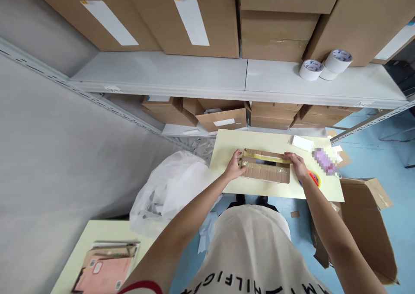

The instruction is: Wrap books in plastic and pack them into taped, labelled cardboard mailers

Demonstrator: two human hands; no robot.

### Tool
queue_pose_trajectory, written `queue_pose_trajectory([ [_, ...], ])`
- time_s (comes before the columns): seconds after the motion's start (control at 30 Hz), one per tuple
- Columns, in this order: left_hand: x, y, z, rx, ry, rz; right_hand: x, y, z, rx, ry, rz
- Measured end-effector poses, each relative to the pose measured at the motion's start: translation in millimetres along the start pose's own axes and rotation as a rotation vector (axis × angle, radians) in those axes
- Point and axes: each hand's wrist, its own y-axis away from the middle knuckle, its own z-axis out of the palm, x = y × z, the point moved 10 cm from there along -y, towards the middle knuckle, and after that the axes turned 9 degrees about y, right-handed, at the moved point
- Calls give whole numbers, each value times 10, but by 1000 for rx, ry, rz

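A small brown cardboard box [266,173] lies on the pale yellow table [227,142], with clear tape over its near flap and a yellowish strip along the far one. A dark gap runs between the two flaps; what lies inside I cannot make out. My left hand [234,166] grips the box's left end, fingers behind and thumb over the near corner. At the opposite end, my right hand [296,163] holds the far right corner. A red tape dispenser with a yellow roll [314,178] sits partly under my right wrist.
A white card-like item [301,143] and a blurred purple object [324,161] lie at the table's right. Behind, a grey shelf [194,71] carries large boxes and white tape rolls [311,70]. A white plastic bag [175,181] bulges at left; an open carton [365,225] stands right.
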Motion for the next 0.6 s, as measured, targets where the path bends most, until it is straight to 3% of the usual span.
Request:
queue_pose_trajectory([
  [0.07, 99, 20, -17, 1, -78, 60, -64, 85, 45, -43, 69, -56],
  [0.2, 494, 115, 15, 0, -401, 286, -131, 240, 118, -75, 223, -144],
  [0.33, 764, 225, 349, -207, -693, 413, -157, 301, 165, -62, 267, -185],
  [0.47, 781, 295, 680, -435, -789, 470, -178, 327, 181, -68, 268, -177],
  [0.6, 693, 249, 747, -463, -805, 464, 45, 427, -44, 24, 303, -76],
])
